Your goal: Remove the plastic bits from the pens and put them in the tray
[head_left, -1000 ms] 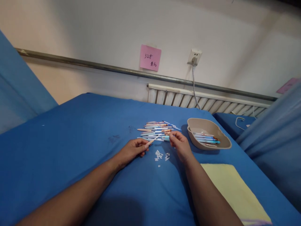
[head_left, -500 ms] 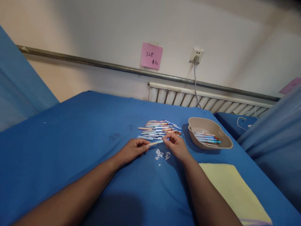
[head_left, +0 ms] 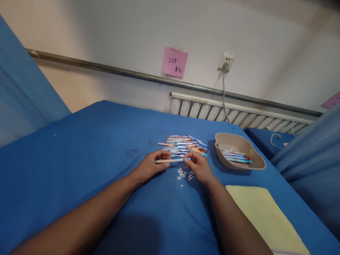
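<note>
My right hand (head_left: 198, 165) pinches the blue end of a slim pen (head_left: 174, 160) with a pale peach barrel, held level above the blue cloth. My left hand (head_left: 154, 164) is curled loosely around the pen's other end, which lies between thumb and fingers. Just behind the hands lies a pile of pens (head_left: 180, 142), mostly side by side, in pale blue, peach, orange and white. In front of the pen, small white pieces (head_left: 181, 173) are scattered on the cloth. Some are close to my right hand's fingers.
A beige basin (head_left: 259, 163) with several pens (head_left: 236, 157) inside stands to the right. Nearer me lies a yellow cloth (head_left: 261, 209). Blue sheeting (head_left: 111, 131) covers the table. Behind are a radiator (head_left: 202, 106), a metal rail (head_left: 127, 74) and a plugged-in socket (head_left: 226, 63).
The pen has shifted left, deeper between my left thumb and fingers, whose tips have parted. My right hand stays on its blue end. The whole view has shifted slightly.
</note>
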The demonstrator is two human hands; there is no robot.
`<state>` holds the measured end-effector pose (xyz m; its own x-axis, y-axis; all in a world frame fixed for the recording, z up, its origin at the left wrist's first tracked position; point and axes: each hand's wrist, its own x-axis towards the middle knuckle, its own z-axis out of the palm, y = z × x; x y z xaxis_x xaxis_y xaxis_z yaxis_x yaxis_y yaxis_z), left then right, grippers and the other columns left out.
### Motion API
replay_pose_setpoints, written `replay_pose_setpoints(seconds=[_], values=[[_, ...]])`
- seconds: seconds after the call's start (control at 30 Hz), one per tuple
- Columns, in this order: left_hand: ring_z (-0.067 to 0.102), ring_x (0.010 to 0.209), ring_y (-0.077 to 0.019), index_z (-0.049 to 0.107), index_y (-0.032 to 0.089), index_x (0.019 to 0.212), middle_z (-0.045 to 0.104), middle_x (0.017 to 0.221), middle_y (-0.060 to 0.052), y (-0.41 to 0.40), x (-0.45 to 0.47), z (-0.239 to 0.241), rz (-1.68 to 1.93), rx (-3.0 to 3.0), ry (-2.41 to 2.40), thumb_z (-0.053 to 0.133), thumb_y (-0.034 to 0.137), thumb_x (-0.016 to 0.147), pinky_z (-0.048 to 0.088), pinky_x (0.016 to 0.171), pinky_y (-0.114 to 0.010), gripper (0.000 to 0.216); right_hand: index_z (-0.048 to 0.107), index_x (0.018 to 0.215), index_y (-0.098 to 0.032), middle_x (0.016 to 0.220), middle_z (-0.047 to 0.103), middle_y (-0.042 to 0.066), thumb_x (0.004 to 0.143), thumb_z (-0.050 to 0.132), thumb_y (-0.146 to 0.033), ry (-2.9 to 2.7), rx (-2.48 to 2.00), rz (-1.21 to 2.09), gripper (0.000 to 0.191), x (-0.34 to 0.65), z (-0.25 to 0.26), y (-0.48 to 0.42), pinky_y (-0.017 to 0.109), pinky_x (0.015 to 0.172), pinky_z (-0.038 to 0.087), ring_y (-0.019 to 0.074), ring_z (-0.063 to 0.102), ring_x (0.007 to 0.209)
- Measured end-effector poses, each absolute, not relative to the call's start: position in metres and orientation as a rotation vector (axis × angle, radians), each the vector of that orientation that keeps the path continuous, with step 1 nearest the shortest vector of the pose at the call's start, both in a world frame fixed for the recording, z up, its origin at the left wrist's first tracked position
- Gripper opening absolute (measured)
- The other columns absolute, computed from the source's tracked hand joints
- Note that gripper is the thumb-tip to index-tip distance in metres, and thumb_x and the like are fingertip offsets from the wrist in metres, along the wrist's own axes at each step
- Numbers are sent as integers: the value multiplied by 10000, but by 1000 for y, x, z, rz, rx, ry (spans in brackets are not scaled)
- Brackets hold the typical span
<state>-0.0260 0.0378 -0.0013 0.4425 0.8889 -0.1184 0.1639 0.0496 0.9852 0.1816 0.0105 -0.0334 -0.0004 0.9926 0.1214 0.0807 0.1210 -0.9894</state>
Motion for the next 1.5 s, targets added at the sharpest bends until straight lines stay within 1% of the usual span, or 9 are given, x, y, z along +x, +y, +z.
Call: replay_pose_setpoints(seconds=[0.23, 0.53, 0.63, 0.8, 0.9, 1.0, 1.13, 1.33, 1.5], values=[[446, 422, -68, 559, 142, 704, 577, 574, 15, 39, -25, -7, 682, 1366, 1035, 617, 494, 740, 351, 423, -195, 359, 592, 812, -184, 587, 530, -40, 728, 638, -394, -1366, -1184, 1089, 232, 178, -36, 10, 215, 490, 374, 102, 476, 515], [543, 542, -99, 571, 159, 962, 626, 694, 6, 37, -23, -8, 748, 1318, 994, 704, 435, 687, 396, 488, -199, 412, 649, 800, -175, 532, 512, -48, 755, 603, -369, -1508, -1297, 947, 205, 174, -31, 4, 205, 452, 318, 96, 426, 469], [529, 499, -99, 584, 144, 859, 642, 697, -26, 39, -24, -11, 662, 1293, 996, 589, 522, 769, 376, 445, -205, 388, 652, 801, -175, 552, 519, -45, 762, 596, -353, -1525, -1294, 920, 191, 174, -29, 3, 206, 472, 330, 98, 430, 490], [557, 605, -93, 594, 159, 863, 632, 731, 9, 39, -25, -9, 781, 1311, 921, 782, 296, 601, 419, 552, -198, 350, 651, 793, -172, 530, 491, -51, 772, 581, -339, -1539, -1322, 888, 182, 173, -28, 2, 204, 450, 306, 95, 406, 466], [593, 629, -124, 567, 168, 1004, 663, 833, -40, 38, -25, -8, 710, 1248, 943, 708, 409, 696, 429, 521, -219, 416, 647, 795, -173, 537, 497, -49, 777, 576, -332, -1544, -1315, 880, 175, 173, -27, 2, 202, 458, 312, 95, 411, 472], [525, 490, -95, 589, 137, 870, 639, 696, -27, 39, -25, -10, 600, 1289, 992, 611, 482, 763, 367, 436, -206, 362, 651, 801, -173, 536, 488, -49, 781, 579, -318, -1579, -1305, 867, 163, 172, -27, 2, 197, 452, 299, 93, 401, 475], [569, 610, -99, 599, 153, 921, 650, 767, -7, 39, -25, -10, 729, 1328, 933, 763, 293, 617, 421, 549, -204, 372, 650, 806, -178, 527, 474, -50, 787, 579, -312, -1594, -1315, 865, 153, 172, -27, 1, 196, 443, 287, 92, 389, 467], [518, 487, -96, 589, 143, 834, 640, 692, -24, 39, -25, -12, 579, 1353, 991, 590, 489, 774, 364, 430, -205, 351, 655, 813, -189, 547, 501, -42, 792, 578, -338, -1642, -1303, 830, 169, 172, -27, 1, 205, 460, 307, 104, 417, 485], [557, 612, -97, 604, 156, 917, 640, 780, -7, 40, -26, -13, 697, 1375, 952, 757, 302, 634, 424, 551, -206, 353, 653, 804, -194, 583, 531, -33, 795, 579, -329, -1661, -1300, 814, 154, 172, -27, 1, 208, 488, 333, 110, 446, 516]])
